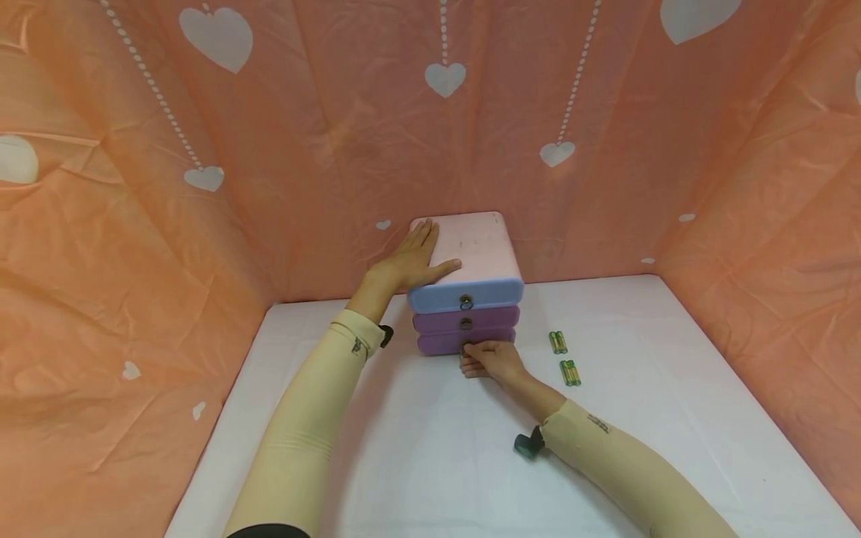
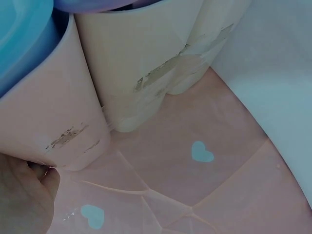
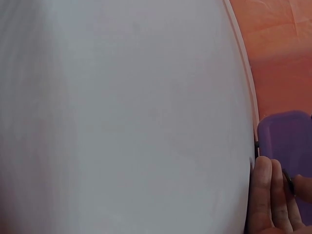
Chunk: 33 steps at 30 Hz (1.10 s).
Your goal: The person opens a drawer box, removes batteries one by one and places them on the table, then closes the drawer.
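Pale pink plastic tops the drawer unit (image 1: pixel 480 243) in the head view, and the person's left hand (image 1: pixel 413 261) lies flat on the unit's left part, fingers straight, thumb spread from them. The unit is thus directly beneath this hand and just beyond the right hand (image 1: pixel 494 360), which pinches the pull (image 1: pixel 463 350) of the unit's purple bottom drawer (image 1: pixel 437 344) between thumb and finger. The hands are apart, left above right. Right of the unit, two pairs of green batteries (image 1: pixel 563 359) lie on the white table (image 1: pixel 417 456).

In the left wrist view, the left hand touches the unit's pink shell; its fingertips are hidden.

In the right wrist view, the right thumb and finger clasp the dark pull before the unit's purple front, the other fingers extended below it.
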Motion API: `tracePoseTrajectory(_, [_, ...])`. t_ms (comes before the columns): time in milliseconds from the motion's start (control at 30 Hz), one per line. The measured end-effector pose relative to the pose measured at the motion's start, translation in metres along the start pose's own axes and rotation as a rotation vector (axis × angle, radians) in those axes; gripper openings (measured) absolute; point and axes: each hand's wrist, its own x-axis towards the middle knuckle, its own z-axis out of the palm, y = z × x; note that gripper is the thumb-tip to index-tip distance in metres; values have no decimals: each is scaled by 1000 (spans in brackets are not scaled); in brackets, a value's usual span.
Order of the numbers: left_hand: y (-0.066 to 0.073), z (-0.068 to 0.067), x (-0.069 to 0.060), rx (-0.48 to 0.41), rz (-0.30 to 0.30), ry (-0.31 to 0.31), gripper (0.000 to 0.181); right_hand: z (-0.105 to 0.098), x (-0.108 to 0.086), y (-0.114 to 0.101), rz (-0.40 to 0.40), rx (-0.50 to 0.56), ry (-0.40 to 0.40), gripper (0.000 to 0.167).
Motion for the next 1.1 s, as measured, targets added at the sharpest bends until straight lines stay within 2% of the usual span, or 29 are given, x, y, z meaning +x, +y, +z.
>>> tracePoseTrajectory(500, [1, -2, 0, -3, -5, -5, 107, -2, 4, 0, 33, -19, 18, 29])
tracePoseTrajectory(1100, [3, -2, -2, -6, -12, -4, 107, -3, 4, -2, 54, -30, 4, 27])
